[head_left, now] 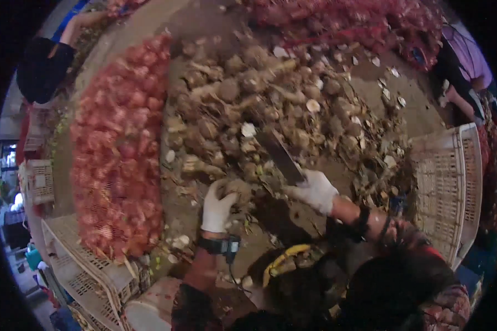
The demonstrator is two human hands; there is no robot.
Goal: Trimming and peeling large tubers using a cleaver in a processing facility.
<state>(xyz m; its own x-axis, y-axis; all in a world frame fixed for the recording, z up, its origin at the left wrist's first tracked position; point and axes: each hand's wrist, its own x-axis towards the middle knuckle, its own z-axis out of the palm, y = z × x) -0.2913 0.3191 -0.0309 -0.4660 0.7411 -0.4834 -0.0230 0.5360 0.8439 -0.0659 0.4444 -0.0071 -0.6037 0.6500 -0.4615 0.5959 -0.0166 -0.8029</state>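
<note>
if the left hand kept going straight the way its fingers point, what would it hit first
The white-gloved left hand already touches a muddy brown root; going on up the picture, it would probably meet the heap of muddy brown roots, though depth is unclear.

Both gloves are white: the left hand grips a dull brown, earth-coated root, and the right hand holds a knife with a dark grey blade. Beyond the hands, the root pile is tan and brown, flecked with pale cream cut faces. Left of the left hand, red mesh sacks show pinkish-red bulbs. Right of the right hand stands a white lattice-patterned crate. The right sleeve is dark with a reddish floral print.
</note>
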